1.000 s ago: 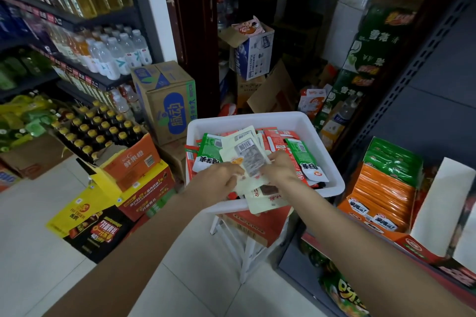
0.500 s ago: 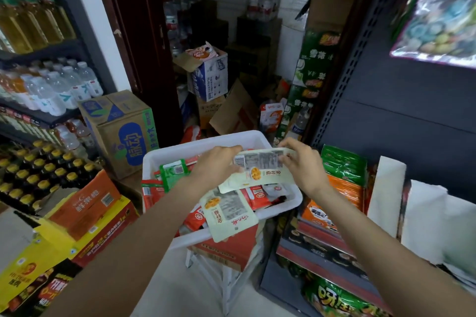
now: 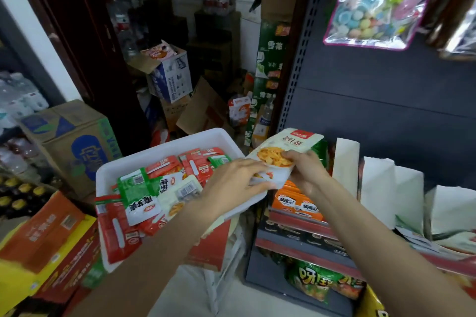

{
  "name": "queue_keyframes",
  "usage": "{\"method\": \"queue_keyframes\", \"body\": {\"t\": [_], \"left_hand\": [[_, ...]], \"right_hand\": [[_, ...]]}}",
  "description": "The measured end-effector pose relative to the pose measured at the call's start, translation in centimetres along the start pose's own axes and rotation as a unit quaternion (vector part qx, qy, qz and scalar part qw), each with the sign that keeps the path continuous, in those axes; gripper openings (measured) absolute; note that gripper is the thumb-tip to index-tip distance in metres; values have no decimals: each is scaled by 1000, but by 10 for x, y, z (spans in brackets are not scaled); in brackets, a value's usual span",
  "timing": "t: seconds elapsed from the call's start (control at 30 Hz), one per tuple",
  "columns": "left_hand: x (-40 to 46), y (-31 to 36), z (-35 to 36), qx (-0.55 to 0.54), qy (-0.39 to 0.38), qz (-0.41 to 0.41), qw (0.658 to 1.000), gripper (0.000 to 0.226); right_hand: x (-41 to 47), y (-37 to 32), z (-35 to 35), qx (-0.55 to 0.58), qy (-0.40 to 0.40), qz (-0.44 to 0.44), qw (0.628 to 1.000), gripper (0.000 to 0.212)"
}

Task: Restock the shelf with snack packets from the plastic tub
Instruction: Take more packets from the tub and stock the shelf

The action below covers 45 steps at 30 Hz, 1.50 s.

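The shelf [image 3: 304,224], a dark gondola unit, stands on your right; its display row holds orange packets [image 3: 296,203] at the front and green ones behind, with white dividers further right. To its left, just beside it, sits the white plastic tub [image 3: 144,162], heaped with red, green and white snack packets. Between tub and shelf you hold one cream snack packet [image 3: 286,152], printed face up.

Note the packet's long axis: it runs from low-left, near the tub's right corner, up and rightward to its red-labelled top edge, which already overhangs the shelf's green row. Your right hand [image 3: 306,175] has its grip pinched on the packet's middle and lower right edge, thumb on the printed face. Your left hand [image 3: 231,183] lies over the packet's lower-left end, fingers extended across it; whether that grip pinches or merely steadies cannot be told.

The right hand is the nearer to the shelf, directly above the orange packets. The placement therefore probably falls to it: a short carry rightward and down, the left hand letting go first.
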<state>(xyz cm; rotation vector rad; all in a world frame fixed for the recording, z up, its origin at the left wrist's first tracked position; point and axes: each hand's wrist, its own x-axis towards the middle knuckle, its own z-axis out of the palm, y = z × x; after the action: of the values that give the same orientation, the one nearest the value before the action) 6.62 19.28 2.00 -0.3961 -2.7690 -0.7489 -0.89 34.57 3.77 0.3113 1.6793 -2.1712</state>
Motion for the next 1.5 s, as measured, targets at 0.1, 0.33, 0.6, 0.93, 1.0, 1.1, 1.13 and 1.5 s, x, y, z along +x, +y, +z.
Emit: {"method": "queue_keyframes", "body": {"t": [0.1, 0.33, 0.6, 0.93, 1.0, 1.1, 1.13, 1.5], "left_hand": [[22, 16, 9, -154, 26, -128, 979, 52], [94, 77, 90, -538, -92, -315, 776, 75], [155, 216, 175, -416, -108, -156, 889, 27], [200, 310, 262, -246, -51, -112, 961, 35], [200, 315, 269, -259, -58, -124, 956, 38], [199, 316, 274, -280, -43, -138, 949, 33], [199, 316, 275, -279, -37, -141, 949, 29], [185, 299, 308, -202, -158, -196, 947, 39]], "right_hand": [[-6, -16, -44, -6, -35, -23, 999, 33], [-22, -44, -145, 41, -25, -93, 995, 30], [-37, -78, -293, -42, 8, -148, 988, 27], [-21, -105, -433, -221, 71, -205, 951, 25], [-11, -97, -446, -230, 67, -184, 953, 27], [1, -84, -459, -236, 67, -139, 959, 27], [5, -80, -462, -232, 60, -124, 963, 27], [16, -67, -477, -399, 53, -110, 909, 22]]}}
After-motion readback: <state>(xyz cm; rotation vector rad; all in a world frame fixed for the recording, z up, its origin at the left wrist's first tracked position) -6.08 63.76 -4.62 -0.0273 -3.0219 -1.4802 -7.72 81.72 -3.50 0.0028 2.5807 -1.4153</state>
